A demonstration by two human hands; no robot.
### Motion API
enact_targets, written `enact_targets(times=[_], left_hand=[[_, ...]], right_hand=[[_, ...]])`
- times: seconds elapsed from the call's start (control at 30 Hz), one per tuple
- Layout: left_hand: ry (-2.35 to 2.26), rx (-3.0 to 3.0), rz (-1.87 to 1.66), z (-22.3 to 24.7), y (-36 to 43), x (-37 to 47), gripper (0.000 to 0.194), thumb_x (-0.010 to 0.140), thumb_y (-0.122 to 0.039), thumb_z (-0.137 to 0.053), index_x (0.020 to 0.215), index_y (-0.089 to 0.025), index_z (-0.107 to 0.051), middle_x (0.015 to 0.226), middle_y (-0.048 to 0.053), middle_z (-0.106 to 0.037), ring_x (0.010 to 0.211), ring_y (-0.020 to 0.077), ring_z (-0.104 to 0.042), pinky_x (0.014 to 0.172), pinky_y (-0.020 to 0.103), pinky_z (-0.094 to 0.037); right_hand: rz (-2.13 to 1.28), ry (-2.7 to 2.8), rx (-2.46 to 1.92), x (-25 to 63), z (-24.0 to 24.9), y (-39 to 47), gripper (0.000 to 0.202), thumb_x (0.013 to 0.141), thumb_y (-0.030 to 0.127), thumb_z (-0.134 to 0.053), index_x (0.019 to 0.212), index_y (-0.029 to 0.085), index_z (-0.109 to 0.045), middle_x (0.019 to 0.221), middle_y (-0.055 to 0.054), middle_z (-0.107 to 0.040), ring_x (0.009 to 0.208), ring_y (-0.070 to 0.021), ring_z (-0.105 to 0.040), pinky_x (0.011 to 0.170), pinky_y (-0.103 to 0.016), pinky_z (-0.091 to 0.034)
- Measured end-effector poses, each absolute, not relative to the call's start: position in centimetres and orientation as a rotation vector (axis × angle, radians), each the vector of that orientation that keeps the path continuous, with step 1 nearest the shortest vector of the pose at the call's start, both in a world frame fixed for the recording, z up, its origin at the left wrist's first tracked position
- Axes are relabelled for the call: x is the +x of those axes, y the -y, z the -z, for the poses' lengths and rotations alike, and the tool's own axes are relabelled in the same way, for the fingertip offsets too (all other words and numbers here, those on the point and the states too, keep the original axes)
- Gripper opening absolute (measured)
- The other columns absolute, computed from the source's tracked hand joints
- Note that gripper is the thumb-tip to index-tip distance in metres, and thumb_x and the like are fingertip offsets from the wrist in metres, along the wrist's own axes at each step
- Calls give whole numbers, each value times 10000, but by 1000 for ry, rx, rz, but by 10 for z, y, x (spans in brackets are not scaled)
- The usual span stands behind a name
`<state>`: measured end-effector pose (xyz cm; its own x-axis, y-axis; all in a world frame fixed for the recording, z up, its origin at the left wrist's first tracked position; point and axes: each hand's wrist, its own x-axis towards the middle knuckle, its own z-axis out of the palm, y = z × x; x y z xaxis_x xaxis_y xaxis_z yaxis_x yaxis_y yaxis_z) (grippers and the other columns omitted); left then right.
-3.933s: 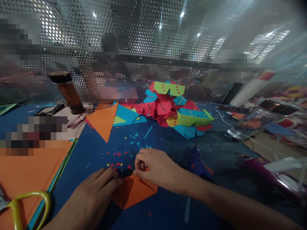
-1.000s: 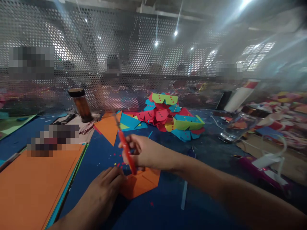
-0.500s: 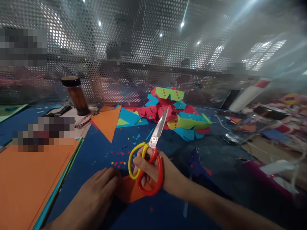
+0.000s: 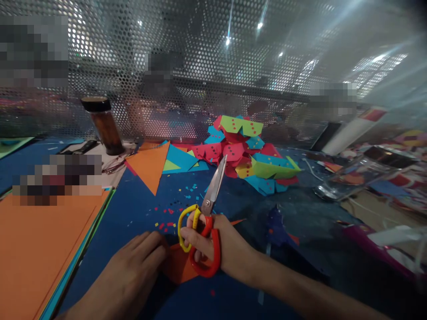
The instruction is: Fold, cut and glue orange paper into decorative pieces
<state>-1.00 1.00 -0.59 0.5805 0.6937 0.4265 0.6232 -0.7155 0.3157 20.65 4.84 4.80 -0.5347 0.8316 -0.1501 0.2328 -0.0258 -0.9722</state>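
Right hand (image 4: 230,249): fingers curled round one pair of metal scissors (image 4: 207,203), two loops, one yellow, one red; blades point away, together or nearly so. Left hand (image 4: 136,255): fingers bent, close together, on the left part of one folded orange paper piece (image 4: 178,269); can't tell if they pinch it. That piece lies on the dark blue tabletop (image 4: 126,218), partly under the scissors' loops. Beyond: many tiny paper bits (image 4: 167,215), uncounted; one flat orange paper triangle (image 4: 150,162); one heap of multicoloured dotted folded-paper shapes (image 4: 233,151), too overlapped to count. Left: one stack of orange-topped paper sheets (image 4: 50,240), one black-lidded brown bottle (image 4: 106,129). Right: one clear dark-lidded container (image 4: 356,173).
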Motion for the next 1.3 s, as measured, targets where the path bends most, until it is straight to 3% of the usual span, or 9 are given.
enact_targets(times=[0.3, 0.6, 0.93, 1.3], left_hand=[[-1105, 2655, -790, 5, -8, -11, 271, 932, -62, -342, 826, -218, -537, 821, 21, -592, 682, 179, -541, 612, 288, -450], [-1097, 2655, -744, 8, -10, -11, 318, 999, -104, -272, 885, -195, -555, 865, 45, -586, 711, 184, -536, 624, 302, -441], [-1094, 2632, -708, 7, -9, -12, 334, 1013, -122, -255, 867, -202, -544, 849, 40, -583, 708, 186, -534, 621, 306, -441], [-1108, 2634, -716, 5, -8, -11, 320, 1008, -121, -285, 878, -203, -566, 840, 36, -592, 698, 188, -549, 619, 307, -459]], right_hand=[[-1549, 1799, -1198, 205, -46, -50, 350, 944, 472, -552, 769, 171, -581, 619, 29, -544, 539, -90, -536, 498, -201, -433], [-1490, 1773, -1203, 209, -41, -52, 325, 921, 472, -590, 792, 175, -554, 647, 32, -538, 536, -84, -490, 513, -212, -420], [-1477, 1774, -1232, 214, -45, -54, 216, 933, 337, -578, 796, 176, -531, 661, 42, -525, 520, -67, -477, 505, -197, -414], [-1377, 1840, -1337, 224, -49, -55, 265, 921, 359, -608, 744, 163, -587, 614, 26, -562, 544, -92, -520, 533, -213, -426]])
